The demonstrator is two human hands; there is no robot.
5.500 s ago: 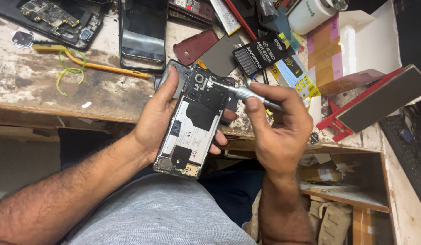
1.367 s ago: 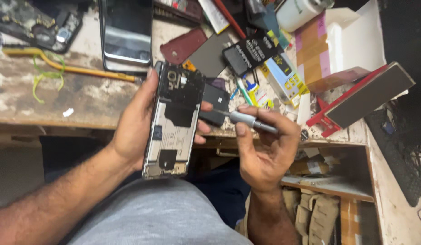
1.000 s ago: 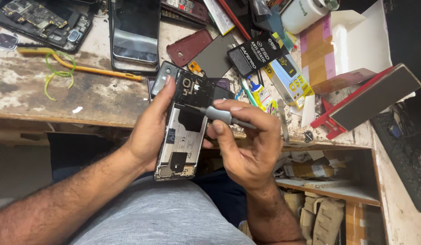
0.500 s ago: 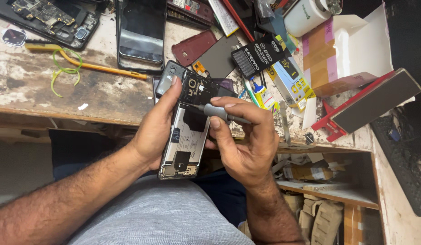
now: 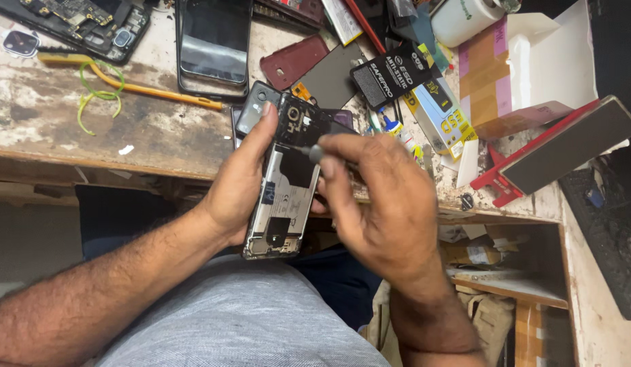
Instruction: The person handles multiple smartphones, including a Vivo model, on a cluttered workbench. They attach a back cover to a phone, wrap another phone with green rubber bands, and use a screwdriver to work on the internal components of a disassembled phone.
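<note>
So your left hand (image 5: 241, 187) is clamped round the opened phone (image 5: 283, 183), cradling it above your lap just off the workbench (image 5: 91, 129) edge so it can't twist. Your right hand (image 5: 383, 204) has its fingers pinched shut on the small screwdriver (image 5: 314, 152) — tip down near the camera end.

Black packet (image 5: 391, 73) beside yellow box (image 5: 443, 117) (dark phone screen (image 5: 214, 42) leftward).

Both hands (image 5: 244, 180) (image 5: 387, 204) closed, side by side
</note>
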